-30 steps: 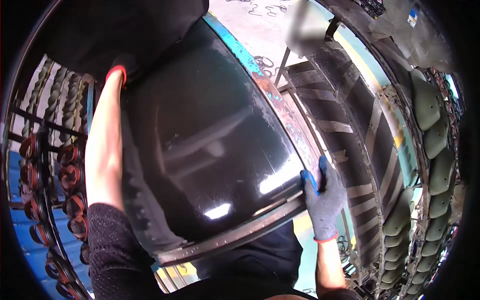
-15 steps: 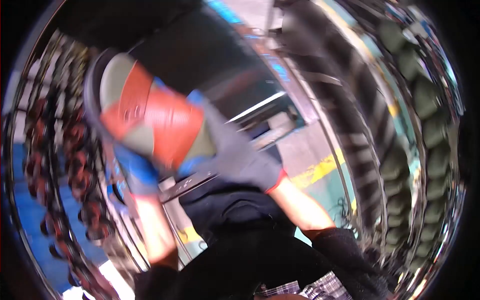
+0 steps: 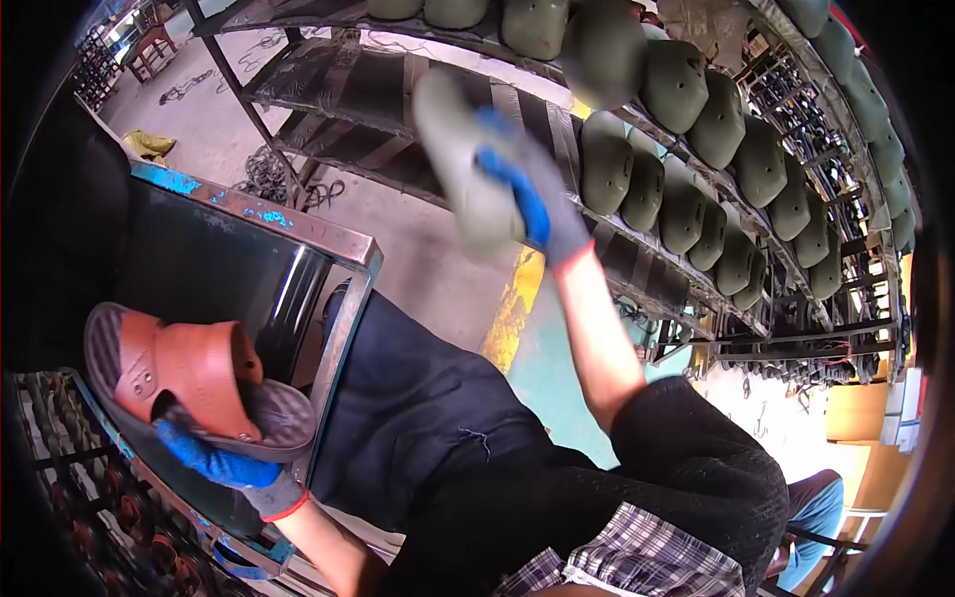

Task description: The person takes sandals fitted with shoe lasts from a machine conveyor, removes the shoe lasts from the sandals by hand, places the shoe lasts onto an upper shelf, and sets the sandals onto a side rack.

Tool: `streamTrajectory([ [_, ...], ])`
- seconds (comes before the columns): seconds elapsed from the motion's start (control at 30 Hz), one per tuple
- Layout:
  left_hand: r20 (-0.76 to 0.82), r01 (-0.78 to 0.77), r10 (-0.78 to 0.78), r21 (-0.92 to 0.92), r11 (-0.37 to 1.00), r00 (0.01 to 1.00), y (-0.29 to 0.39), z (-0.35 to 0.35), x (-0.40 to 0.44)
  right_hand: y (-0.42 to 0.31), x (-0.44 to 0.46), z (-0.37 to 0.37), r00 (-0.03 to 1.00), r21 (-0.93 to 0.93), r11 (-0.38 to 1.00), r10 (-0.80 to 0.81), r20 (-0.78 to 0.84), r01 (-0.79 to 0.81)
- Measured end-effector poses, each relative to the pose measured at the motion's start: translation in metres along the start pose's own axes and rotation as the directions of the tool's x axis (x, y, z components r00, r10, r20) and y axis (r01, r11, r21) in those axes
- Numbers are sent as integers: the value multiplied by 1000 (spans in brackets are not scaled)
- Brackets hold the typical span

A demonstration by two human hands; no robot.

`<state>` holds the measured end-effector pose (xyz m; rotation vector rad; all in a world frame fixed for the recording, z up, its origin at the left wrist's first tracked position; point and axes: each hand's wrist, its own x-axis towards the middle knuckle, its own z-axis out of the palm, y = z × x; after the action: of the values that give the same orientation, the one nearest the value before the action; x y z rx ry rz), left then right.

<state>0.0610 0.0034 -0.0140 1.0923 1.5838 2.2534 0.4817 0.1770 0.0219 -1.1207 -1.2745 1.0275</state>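
Note:
At the lower left, my left hand (image 3: pixel 224 463), in a grey and blue glove, grips a sandal (image 3: pixel 199 373) from below. The sandal has orange-brown straps and a dark patterned footbed, and it is above the conveyor's metal frame (image 3: pixel 343 244). My right hand (image 3: pixel 537 189), gloved the same way, is raised at the upper middle with its fingers closed round a grey-green foot-shaped form (image 3: pixel 463 164), blurred by motion. That form is apart from the sandal, near the rack of similar forms.
Racks (image 3: pixel 418 129) hold several green forms (image 3: pixel 681 204) across the top and right. Racks with sandals (image 3: pixel 129 507) stand at the lower left. A dark cover (image 3: pixel 60 219) overhangs the conveyor. Another person's blue-clad leg (image 3: pixel 811 517) shows at the lower right.
The view has swung right toward the racks. The green form, inside the sandal half a second ago, is now out in my right hand, moved up and right; the sandal stays in my left hand.

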Motion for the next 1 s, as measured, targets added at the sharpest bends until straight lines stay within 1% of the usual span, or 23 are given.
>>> streamTrajectory([
  [0.03, 16, 52, -51, -45, 998, 999, -4, -5, -3, -8, 35, -8, 982, -190, 973, 98, -159, -128],
  [0.07, 39, 84, -82, -57, 995, 996, -7, -5, -5, 28, 84, -24, 952, -609, 786, -92, -293, -111],
  [0.1, 8, 306, -312, -215, 927, 950, 14, 10, -3, 79, 125, -36, 894, -890, 428, -319, -314, -160],
  [0.17, 115, -117, 92, 230, 966, 989, -9, -10, -10, 102, 153, -54, 964, -922, 361, -164, -210, -140],
  [0.2, 177, -324, 273, 441, 837, 946, -10, -12, -8, 75, 145, -44, 982, -929, 347, -86, -168, -129],
  [0.23, 101, -100, 78, 241, 965, 992, -12, -10, -6, 54, 122, -33, 968, -897, 375, 177, -177, -233],
  [0.27, 17, 131, -130, -48, 990, 991, -6, -2, -4, 85, 84, -4, 808, -966, 237, -546, -223, -107],
  [0.3, -64, 287, -323, -321, 903, 944, 0, 5, -3, 31, 33, 39, 839, -920, 379, -529, -128, 99],
  [0.33, -19, 385, -462, -523, 760, 887, 18, 24, -16, 14, -9, 77, 847, -715, 589, -532, 6, 375],
  [0.37, 155, 336, -310, -186, 923, 938, 19, 21, -28, -14, -49, 113, 886, -343, 817, -418, 202, 464],
  [0.4, 319, 111, -141, 110, 988, 937, 21, 18, -41, -11, -77, 139, 750, -212, 742, -528, 398, 636],
  [0.43, 388, 237, -271, 135, 962, 881, 48, 27, -32, -5, -109, 151, 673, -279, 659, -473, 568, 699],
  [0.47, 447, 351, -395, 181, 919, 803, 75, 37, -24, -17, -125, 165, 634, -182, 728, -413, 654, 662],
  [0.5, 261, 266, -281, 94, 959, 923, 49, 20, -13, -28, -140, 178, 587, -100, 796, -348, 731, 597],
  [0.57, 20, 401, -403, -140, 905, 915, 49, -19, -4, -60, -158, 194, 460, 68, 935, -233, 857, 347],
  [0.6, -72, 431, -458, -237, 871, 886, 59, -35, 0, -64, -157, 200, 449, 88, 879, -322, 834, 468],
  [0.63, -42, 400, -399, 18, 916, 916, 66, -56, -12, -55, -165, 214, 584, 99, 931, -300, 754, 351],
  [0.7, 19, 226, -276, 518, 825, 961, 81, -98, -34, -49, -180, 249, 815, 191, 959, -278, 508, 208],
  [0.77, 87, 158, -275, 638, 754, 958, 113, -121, -83, -62, -189, 269, 491, -4, 996, -39, 870, 86],
  [0.83, -47, 333, -397, 639, 693, 916, 135, -152, -137, -55, -225, 289, 178, 215, 936, -270, 946, 277],
  [0.9, -345, 620, -519, 512, 594, 782, 136, -215, -208, -84, -242, 299, -335, 403, 879, -311, 889, 254],
  [0.93, -495, 742, -557, 380, 552, 667, 134, -255, -248, -88, -253, 299, -437, 155, 985, -171, 883, -72],
  [1.0, -760, 675, -331, 186, 714, 560, 147, -322, -296, -82, -258, 306, -520, 187, 982, -173, 837, -27],
])
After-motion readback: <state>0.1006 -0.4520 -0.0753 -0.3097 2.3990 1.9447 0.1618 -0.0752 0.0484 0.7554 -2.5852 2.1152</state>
